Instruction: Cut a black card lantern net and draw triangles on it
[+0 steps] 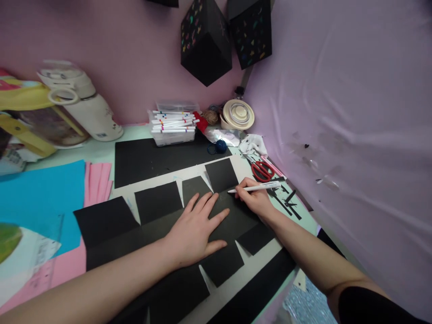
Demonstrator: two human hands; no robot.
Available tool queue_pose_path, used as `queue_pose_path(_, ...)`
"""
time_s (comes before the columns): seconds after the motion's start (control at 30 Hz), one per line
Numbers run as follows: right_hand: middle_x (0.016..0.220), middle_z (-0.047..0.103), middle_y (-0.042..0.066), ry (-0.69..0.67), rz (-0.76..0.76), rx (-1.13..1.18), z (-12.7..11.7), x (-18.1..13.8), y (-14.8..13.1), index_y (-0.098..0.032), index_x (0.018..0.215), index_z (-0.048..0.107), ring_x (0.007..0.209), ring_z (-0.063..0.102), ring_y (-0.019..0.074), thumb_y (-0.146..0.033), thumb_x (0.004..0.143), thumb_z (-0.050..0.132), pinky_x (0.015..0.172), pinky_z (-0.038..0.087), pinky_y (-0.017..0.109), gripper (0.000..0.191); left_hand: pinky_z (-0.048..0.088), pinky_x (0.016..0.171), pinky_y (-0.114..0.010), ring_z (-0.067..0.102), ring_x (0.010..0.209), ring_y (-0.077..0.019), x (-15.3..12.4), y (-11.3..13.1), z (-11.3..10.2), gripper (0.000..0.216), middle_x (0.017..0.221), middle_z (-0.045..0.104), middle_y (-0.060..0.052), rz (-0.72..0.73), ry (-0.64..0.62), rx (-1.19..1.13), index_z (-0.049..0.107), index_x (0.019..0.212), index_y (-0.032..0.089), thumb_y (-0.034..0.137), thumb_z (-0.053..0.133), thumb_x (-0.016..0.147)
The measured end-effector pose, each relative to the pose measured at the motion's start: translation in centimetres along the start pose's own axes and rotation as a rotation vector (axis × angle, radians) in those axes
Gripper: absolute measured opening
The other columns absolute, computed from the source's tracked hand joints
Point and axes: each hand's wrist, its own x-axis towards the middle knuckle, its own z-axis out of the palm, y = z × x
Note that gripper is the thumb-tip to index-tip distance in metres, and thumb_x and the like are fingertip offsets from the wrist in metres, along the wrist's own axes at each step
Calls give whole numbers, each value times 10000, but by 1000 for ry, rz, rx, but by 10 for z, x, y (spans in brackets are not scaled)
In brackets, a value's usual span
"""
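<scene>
A black sheet of card (pixel 158 225) with slits cut along both long edges lies across a pale board (pixel 241 166). Flat on its middle rests my left hand (pixel 197 227), fingers spread and pressing on the card. My right hand (pixel 254 198) grips a white pen (pixel 259 186), its tip at the card just right of my left fingertips. Faint light marks show near the tip. Some of the flaps between the slits are slightly raised.
Red-handled scissors (pixel 262 171) and black paper scraps (pixel 288 202) lie to the right. Behind stand a box of white markers (pixel 173 128) and a white bottle (pixel 83 101). Blue paper (pixel 43 193) and pink paper (pixel 97 182) lie left. Black decorated boxes (pixel 206 49) hang above.
</scene>
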Motion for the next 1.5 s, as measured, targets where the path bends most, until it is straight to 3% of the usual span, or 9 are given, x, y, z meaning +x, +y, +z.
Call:
queue_pose_path(0.53, 609, 615, -17, -44, -32, -62, -1, 0, -4, -203, 681, 594, 540, 531, 121, -286, 879, 589, 560, 399, 256, 214, 197, 1150, -582, 256, 1440, -369, -1, -1, 1, 673, 1546, 336, -154, 4, 18, -2, 469, 1422, 282, 622, 571, 850)
queue_pose_path(1.07, 578, 497, -30, 20, -22, -79, 0, 1, 2, -216, 613, 488, 558, 466, 134, -245, 816, 549, 554, 352, 271, 214, 206, 1140, -602, 259, 1436, -391, 1, 1, -1, 685, 1545, 321, -191, -4, -9, 5, 476, 1420, 273, 592, 618, 831)
queue_pose_path(1.33, 590, 542, -23, 37, -42, -5, -1, -1, 1, -212, 615, 518, 572, 495, 137, -230, 840, 565, 571, 378, 270, 231, 200, 1144, -596, 248, 1445, -378, 0, -1, 0, 673, 1549, 315, -185, -6, -9, -9, 462, 1427, 291, 637, 547, 856)
queue_pose_path(1.5, 592, 580, -13, -48, -73, 4, -3, -2, 1, -203, 644, 563, 547, 508, 135, -264, 866, 580, 553, 391, 268, 230, 188, 1151, -586, 237, 1451, -367, -1, -2, 2, 673, 1552, 315, -173, -1, 3, -19, 457, 1430, 291, 651, 523, 864)
